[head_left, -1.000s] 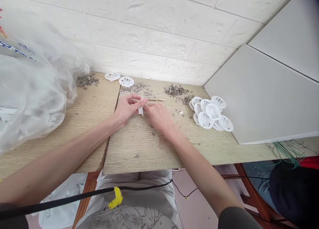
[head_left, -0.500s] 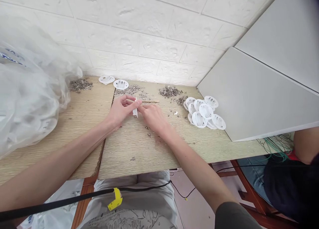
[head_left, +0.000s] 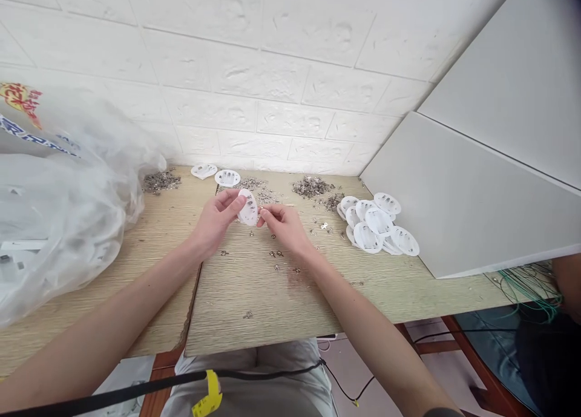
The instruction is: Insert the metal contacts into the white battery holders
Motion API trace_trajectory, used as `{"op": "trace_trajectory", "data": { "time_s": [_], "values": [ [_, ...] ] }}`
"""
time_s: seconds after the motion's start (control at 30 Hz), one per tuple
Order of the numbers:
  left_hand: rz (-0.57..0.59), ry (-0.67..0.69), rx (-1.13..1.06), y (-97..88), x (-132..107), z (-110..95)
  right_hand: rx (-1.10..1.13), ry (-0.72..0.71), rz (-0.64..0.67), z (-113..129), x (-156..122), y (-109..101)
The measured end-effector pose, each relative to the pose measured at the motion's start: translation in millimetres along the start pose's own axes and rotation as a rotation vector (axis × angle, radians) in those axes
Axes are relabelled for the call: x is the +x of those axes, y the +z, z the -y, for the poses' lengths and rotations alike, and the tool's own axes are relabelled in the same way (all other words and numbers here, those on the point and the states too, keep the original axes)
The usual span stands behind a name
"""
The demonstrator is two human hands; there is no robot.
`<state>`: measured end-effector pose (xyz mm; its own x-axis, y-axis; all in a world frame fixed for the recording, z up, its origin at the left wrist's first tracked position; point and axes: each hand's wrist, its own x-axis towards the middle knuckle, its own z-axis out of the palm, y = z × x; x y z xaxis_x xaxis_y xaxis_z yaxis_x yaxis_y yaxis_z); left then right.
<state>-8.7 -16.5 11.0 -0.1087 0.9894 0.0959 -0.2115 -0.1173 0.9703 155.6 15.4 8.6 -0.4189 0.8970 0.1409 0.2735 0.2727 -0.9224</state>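
Observation:
My left hand grips a round white plastic disc by its left edge, tilted so its slotted face shows. My right hand is closed in a pinch at the disc's right edge; whether it holds a small metal piece I cannot tell. Both hands hover over the wooden table, near its back. Small metal contacts lie scattered just under the hands.
A heap of white discs lies to the right, against a grey panel. Two more discs and piles of metal bits lie by the wall. A big clear plastic bag fills the left. Another person sits at the far right.
The disc has turned from edge-on to face-on between my hands. The camera tilted, so the table sits lower in view.

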Motion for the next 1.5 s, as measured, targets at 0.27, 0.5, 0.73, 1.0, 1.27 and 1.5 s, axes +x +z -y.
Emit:
{"op": "trace_trajectory", "data": {
  "time_s": [0.27, 0.5, 0.73, 1.0, 1.27, 1.5],
  "values": [
    [0.032, -0.009, -0.038, 4.5, 1, 3, 0.277, 0.144, 0.053, -5, 2, 1],
    [0.062, -0.021, -0.049, 3.4, 1, 3, 0.349, 0.191, 0.104, -3, 1, 1],
    [0.076, -0.044, 0.019, 5.2, -1, 0, 0.412, 0.152, -0.036, -10, 7, 6],
    [-0.039, 0.210, 0.455, -2.5, 3, 8, -0.103, -0.370, -0.223, -10, 3, 4],
    [0.031, 0.901, 0.875, -9.9, 2, 15, -0.459, -0.853, -0.246, -21, 4, 1],
    [0.046, 1.030, 0.841, -9.7, 1, 15, -0.442, -0.943, -0.301, -20, 3, 1]
  ]
}}
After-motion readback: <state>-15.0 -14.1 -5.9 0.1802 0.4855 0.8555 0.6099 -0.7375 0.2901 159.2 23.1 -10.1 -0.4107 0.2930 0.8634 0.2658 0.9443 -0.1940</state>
